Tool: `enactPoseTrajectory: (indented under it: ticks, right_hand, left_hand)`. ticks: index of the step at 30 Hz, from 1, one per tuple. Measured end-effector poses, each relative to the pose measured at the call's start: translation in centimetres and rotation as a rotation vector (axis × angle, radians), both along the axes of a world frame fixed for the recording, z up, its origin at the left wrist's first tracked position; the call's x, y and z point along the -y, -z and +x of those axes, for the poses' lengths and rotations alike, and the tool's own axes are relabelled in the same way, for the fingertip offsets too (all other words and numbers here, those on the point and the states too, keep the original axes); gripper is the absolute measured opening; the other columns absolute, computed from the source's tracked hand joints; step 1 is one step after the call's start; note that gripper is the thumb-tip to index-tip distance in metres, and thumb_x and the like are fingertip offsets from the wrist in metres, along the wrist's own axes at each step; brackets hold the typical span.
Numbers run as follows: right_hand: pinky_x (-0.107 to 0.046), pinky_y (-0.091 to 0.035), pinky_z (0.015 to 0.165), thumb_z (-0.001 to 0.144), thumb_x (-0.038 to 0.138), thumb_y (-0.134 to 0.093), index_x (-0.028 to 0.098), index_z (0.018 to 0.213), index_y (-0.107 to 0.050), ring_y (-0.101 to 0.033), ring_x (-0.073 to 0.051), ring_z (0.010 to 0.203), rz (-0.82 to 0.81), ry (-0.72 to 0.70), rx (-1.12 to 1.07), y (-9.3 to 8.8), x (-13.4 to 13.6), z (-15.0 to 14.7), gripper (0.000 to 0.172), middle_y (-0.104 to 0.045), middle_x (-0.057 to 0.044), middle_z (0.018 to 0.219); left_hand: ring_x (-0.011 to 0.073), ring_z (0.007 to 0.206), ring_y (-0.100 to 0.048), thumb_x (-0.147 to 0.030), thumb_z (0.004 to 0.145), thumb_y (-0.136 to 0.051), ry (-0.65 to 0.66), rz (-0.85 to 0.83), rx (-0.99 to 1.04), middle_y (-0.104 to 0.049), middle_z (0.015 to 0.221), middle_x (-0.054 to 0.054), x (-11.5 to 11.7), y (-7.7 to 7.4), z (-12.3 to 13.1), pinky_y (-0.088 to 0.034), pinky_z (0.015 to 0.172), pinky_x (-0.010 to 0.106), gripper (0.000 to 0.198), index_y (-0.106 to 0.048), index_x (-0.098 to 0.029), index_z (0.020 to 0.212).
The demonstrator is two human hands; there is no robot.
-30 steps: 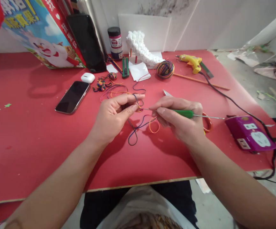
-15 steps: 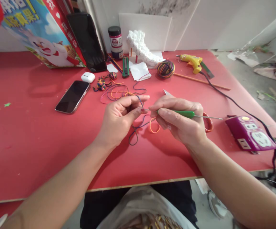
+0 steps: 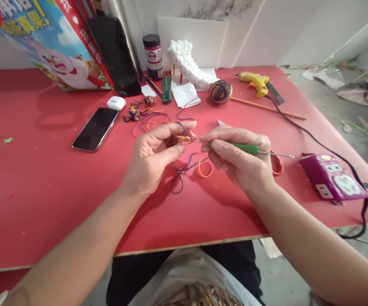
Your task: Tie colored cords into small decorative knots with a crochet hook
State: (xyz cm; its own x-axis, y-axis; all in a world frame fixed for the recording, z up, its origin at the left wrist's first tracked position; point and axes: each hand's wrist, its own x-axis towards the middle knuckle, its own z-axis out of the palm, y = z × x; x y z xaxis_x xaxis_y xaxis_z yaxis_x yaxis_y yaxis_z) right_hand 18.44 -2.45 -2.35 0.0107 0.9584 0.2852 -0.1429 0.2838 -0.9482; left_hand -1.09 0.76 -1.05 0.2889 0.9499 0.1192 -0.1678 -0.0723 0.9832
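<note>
My right hand (image 3: 239, 159) grips a crochet hook (image 3: 247, 148) by its green handle, its thin shaft pointing left and its other metal end sticking out to the right. The hook's tip meets a small multicoloured crocheted piece (image 3: 185, 139) pinched in the fingers of my left hand (image 3: 150, 157). A strand of dark blue yarn runs over my left index finger. Loose yarn (image 3: 206, 167) in orange, pink and blue loops on the table below and behind the hands. Under my right hand lie scissors (image 3: 277, 165), partly hidden, with an orange-red handle and a blade tip showing.
Behind the hands are a yarn ball (image 3: 220, 92), a green utility knife (image 3: 166, 90), a white textured shoe-like model (image 3: 192, 66) and a paint jar (image 3: 153, 57). A phone (image 3: 95, 129) lies left. Right are a glue gun (image 3: 255, 83) and a purple power box (image 3: 333, 178) with its cable.
My left thumb has shifted down and the left fingers have opened a little, so the orange part of the crocheted piece now shows. The right hand holds the hook in nearly the same place.
</note>
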Motion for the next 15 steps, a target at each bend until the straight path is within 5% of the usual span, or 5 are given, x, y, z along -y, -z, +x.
enactPoseTrajectory:
  ticks: [7, 11, 15]
  right_hand:
    - [-0.028, -0.042, 0.046, 0.091, 0.025, -0.079, 0.027, 0.096, -0.088, -0.054, -0.011, 0.053, 0.026, -0.03, -0.032, -0.14, -0.05, -0.1, 0.011, -0.076, -0.003, 0.084]
    - [-0.028, -0.044, 0.046, 0.09, 0.027, -0.079, 0.025, 0.094, -0.087, -0.052, -0.01, 0.051, 0.015, -0.023, -0.015, -0.23, -0.07, 0.02, 0.009, -0.074, -0.003, 0.082]
    - [-0.027, -0.043, 0.045, 0.088, 0.028, -0.079, 0.023, 0.092, -0.087, -0.05, -0.01, 0.05, -0.016, -0.016, 0.0, -0.41, -0.07, 0.25, 0.01, -0.074, -0.004, 0.08]
  left_hand:
    - [0.0217, 0.097, -0.074, -0.05, 0.091, -0.079, 0.056, -0.018, -0.055, -0.082, 0.117, 0.009, -0.33, -0.39, -0.51, -0.059, 0.078, 0.034, 0.028, -0.087, -0.027, 0.104]
    - [0.0215, 0.095, -0.075, -0.04, 0.085, -0.088, 0.022, 0.004, -0.092, -0.084, 0.111, 0.007, -0.45, -0.27, -0.49, -0.06, 0.079, 0.034, 0.02, -0.088, -0.027, 0.099]
    - [0.0164, 0.066, -0.065, -0.038, 0.083, -0.09, 0.021, -0.002, -0.132, -0.082, 0.085, 0.004, -0.52, -0.37, -0.64, -0.055, 0.06, 0.033, 0.02, -0.089, -0.03, 0.1]
